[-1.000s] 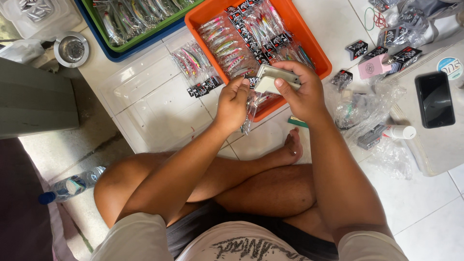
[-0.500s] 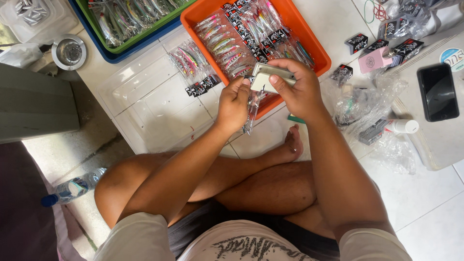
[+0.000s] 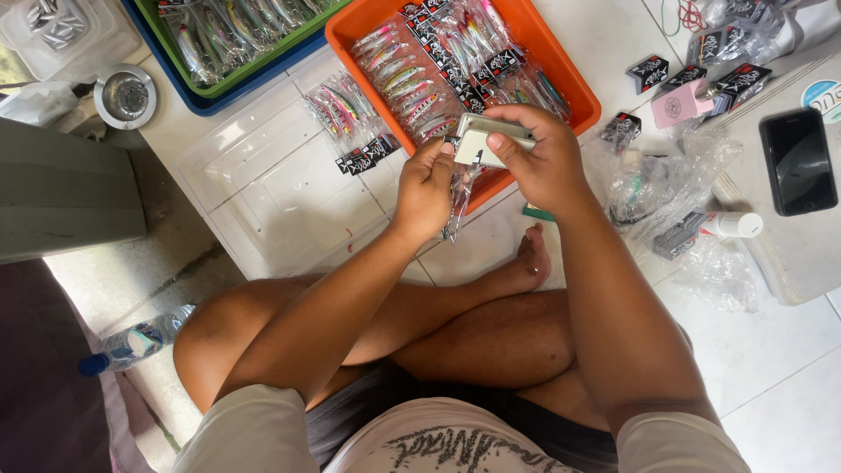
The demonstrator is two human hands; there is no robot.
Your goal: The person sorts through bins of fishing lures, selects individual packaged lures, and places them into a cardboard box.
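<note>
Right hand: my right hand (image 3: 545,162) is clamped around a pale grey stapler (image 3: 491,140), fingers curled over its top and thumb underneath, above the near edge of the orange tray (image 3: 574,83).
Left hand: my left hand (image 3: 425,188) pinches the top of a clear plastic lure bag (image 3: 457,197), fingers pressed together on it right at the stapler's mouth; the bag hangs down from there.
Where the bag is: between my two hands, touching the stapler, in the air over the tray's front rim.
Orange tray: filled with packed fishing lures (image 3: 438,74) in clear sleeves with black header cards, lying in rows.
Clear lid: a transparent plastic tray (image 3: 263,188) lies on the floor tiles left of my hands, with a small bunch of packed lures (image 3: 346,118) on its far corner.
Far left: a green tray set in a blue tray (image 3: 206,101) holds more lures; a round metal cup (image 3: 127,96) stands beside it.
Right side: loose black header cards (image 3: 648,70), a pink box (image 3: 683,103), crumpled clear bags (image 3: 653,180) and a black phone (image 3: 799,162) lie well apart from my hands.
Below: my crossed legs (image 3: 455,337) and a plastic water bottle (image 3: 131,342) on the floor at left.
</note>
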